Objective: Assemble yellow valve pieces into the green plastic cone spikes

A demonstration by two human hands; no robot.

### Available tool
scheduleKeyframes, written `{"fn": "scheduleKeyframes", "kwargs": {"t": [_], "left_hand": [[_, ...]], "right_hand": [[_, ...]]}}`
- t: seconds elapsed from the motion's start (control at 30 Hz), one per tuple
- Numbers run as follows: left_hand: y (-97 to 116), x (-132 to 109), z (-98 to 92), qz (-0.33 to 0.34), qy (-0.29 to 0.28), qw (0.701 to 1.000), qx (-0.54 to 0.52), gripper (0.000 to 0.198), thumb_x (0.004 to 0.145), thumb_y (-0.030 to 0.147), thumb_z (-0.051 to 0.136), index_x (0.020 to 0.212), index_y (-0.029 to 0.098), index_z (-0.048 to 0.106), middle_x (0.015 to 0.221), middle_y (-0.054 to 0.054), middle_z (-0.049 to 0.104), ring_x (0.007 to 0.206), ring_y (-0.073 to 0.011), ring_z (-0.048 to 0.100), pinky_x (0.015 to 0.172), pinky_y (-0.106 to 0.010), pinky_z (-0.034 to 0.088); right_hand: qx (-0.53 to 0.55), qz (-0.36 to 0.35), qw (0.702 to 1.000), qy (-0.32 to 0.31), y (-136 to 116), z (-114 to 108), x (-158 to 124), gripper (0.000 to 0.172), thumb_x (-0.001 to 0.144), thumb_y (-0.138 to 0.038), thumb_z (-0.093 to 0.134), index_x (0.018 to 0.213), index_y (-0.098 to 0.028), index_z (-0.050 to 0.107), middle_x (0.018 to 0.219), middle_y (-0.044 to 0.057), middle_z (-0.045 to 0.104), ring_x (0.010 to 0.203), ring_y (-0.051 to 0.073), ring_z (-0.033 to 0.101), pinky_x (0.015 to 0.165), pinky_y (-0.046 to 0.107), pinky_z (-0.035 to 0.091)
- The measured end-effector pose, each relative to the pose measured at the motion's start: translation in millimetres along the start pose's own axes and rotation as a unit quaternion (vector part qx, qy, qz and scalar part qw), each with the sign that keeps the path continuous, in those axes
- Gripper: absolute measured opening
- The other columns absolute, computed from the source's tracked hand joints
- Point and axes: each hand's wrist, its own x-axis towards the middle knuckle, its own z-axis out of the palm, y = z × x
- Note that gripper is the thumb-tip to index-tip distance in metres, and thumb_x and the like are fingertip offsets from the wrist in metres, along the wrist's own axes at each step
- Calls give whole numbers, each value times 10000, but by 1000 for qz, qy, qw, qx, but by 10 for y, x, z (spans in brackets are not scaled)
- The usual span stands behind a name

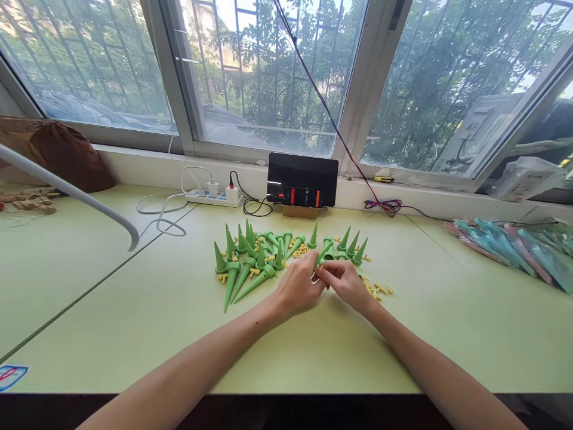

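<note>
Looking down at the work, we lose the lower end of the green spike (pixel 323 253) behind the fingers; only its tapered part shows, leaning up and to the right above the knuckles. A thin pale loop (pixel 314 278) peeks out where the two hands meet, too small for us to say what it is or whether it is fixed to the spike. Some of the yellow pieces (pixel 378 291) are hidden behind the right wrist, and more lie half buried among the other green spikes (pixel 244 278), which overlap so much in the middle that we cannot count them. At the lower left corner, a blue-and-white sticker (pixel 13 376) is cut off by the frame, and the small print on the phone (pixel 304 197) is unreadable to us. Our left hand (pixel 301 280) is curled closed around the green spike, back of the hand upward, most of its fingers out of sight. Our right hand (pixel 347 283) meets it from the other side, thumb and forefinger drawn together beside the loop; we cannot tell whether they grip the loop, the spike's base or something smaller. The held spike is just above the table (pixel 147 322), between the left-hand cluster, where some spikes stand point up and others lie flat, and a smaller upright group at right.
</note>
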Motion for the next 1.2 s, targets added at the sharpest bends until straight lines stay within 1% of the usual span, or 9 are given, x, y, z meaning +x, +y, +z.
{"fn": "scheduleKeyframes", "kwargs": {"t": [0.13, 0.27, 0.37, 0.47, 0.7, 0.87, 0.97, 1.07, 1.2], "left_hand": [[-32, 2, 16, 5, -4, 1000, 13, 177, 745, 142, 522, 853, 222, 406, 795, -9, 521, 677, -160, 448, 614, -286, 326], [-55, 4, 23, 12, -4, 1000, 15, 202, 730, 120, 521, 838, 225, 387, 793, -14, 525, 682, -162, 446, 610, -285, 317], [-53, 2, 20, 15, -5, 1000, 12, 199, 739, 118, 518, 836, 226, 383, 792, -11, 527, 688, -163, 453, 615, -282, 318], [-44, 0, 14, 17, -8, 1000, 7, 194, 747, 119, 517, 837, 225, 382, 793, -6, 521, 691, -161, 457, 617, -279, 318], [-18, 1, 9, 12, -4, 1000, -11, 166, 776, 155, 542, 867, 217, 418, 821, -6, 520, 708, -158, 456, 636, -283, 340], [11, -8, 1, 3, 4, 1000, -27, 181, 763, 165, 567, 848, 218, 416, 811, 1, 521, 694, -154, 457, 630, -287, 338], [24, -16, 4, -1, 13, 999, -29, 182, 763, 156, 554, 831, 222, 399, 794, 6, 517, 675, -153, 452, 618, -286, 332], [27, -17, 11, 7, 19, 1000, -24, 177, 760, 144, 536, 841, 223, 401, 792, 5, 514, 676, -157, 453, 615, -287, 330], [28, -10, 11, 8, 18, 999, -27, 182, 755, 140, 529, 855, 224, 402, 793, 7, 507, 673, -156, 448, 610, -285, 327]], "right_hand": [[-54, -32, 998, 23, -25, 9, -13, 372, 882, -477, 643, 650, -187, 662, 633, 28, 590, 607, 163, 485, 577, 299, 368], [-104, -68, 991, 44, -5, 9, -14, 310, 879, -400, 650, 646, -197, 660, 624, 32, 598, 601, 169, 494, 593, 303, 384], [-107, -72, 991, 40, 9, 3, -10, 283, 881, -365, 640, 652, -199, 659, 623, 31, 596, 597, 168, 497, 591, 302, 382], [-90, -59, 994, 27, 18, -5, -4, 273, 885, -361, 627, 670, -196, 662, 631, 27, 593, 603, 166, 502, 588, 296, 377], [5, -6, 1000, -8, 7, -28, 18, 347, 864, -477, 653, 669, -191, 681, 651, 30, 607, 617, 167, 505, 577, 300, 386], [85, 24, 996, -29, -8, -24, 35, 367, 856, -506, 668, 678, -189, 719, 665, 38, 648, 605, 157, 506, 585, 303, 410], [167, 62, 983, -42, 40, -21, 42, 363, 822, -504, 719, 664, -177, 720, 673, 41, 652, 610, 148, 516, 586, 294, 414], [247, 116, 960, -61, 100, -28, 48, 343, 779, -480, 778, 694, -152, 727, 697, 44, 652, 629, 138, 540, 584, 276, 412], [291, 152, 942, -67, 122, -35, 52, 333, 749, -447, 815, 690, -134, 719, 717, 47, 662, 633, 123, 552, 585, 259, 411]]}}
